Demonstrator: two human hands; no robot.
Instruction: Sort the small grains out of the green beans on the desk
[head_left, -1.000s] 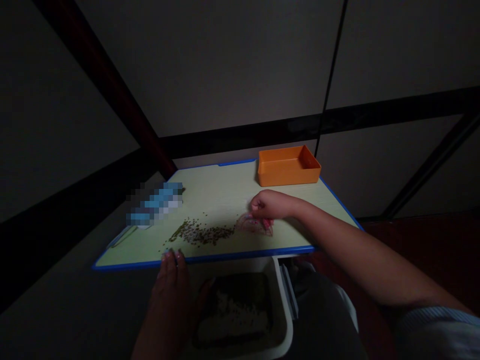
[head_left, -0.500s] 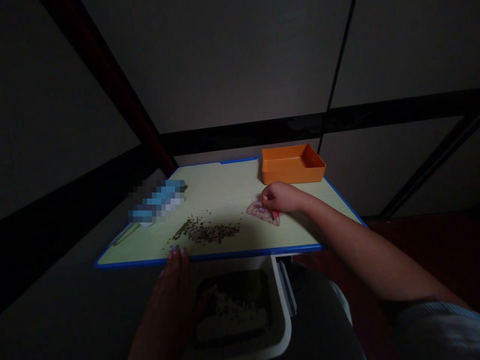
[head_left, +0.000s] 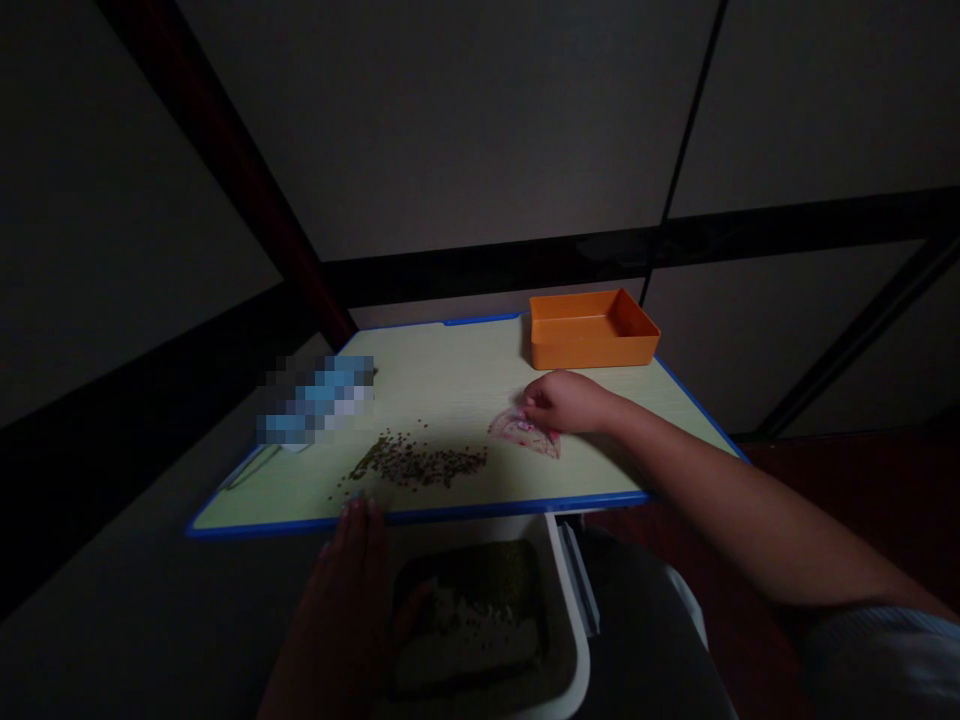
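My right hand point(head_left: 566, 402) is closed in a pinch at the upper part of a thin, see-through, fan-shaped piece point(head_left: 529, 438) with pink-red markings. This piece rests on or just above the pale board point(head_left: 450, 370), and the fingers cover part of it. To its left lies a loose scatter of small dark grains point(head_left: 424, 466), which look like seeds. My left hand point(head_left: 349, 565) is in shadow at the board's front edge, fingers stretched out and tips just over the blue rim, near the grains. It appears to hold nothing.
An orange open box point(head_left: 592, 340) stands at the board's back right. On the left is a blurred-out bluish item point(head_left: 319, 400). Below the front edge sits a white-rimmed container point(head_left: 574, 660) with grains inside. A dark wall point(head_left: 480, 130) rises behind the board.
The fan-shaped piece has shifted slightly left on the board, toward the grains, with my right hand at it. My left hand stays at the front edge. The view has shifted a little.
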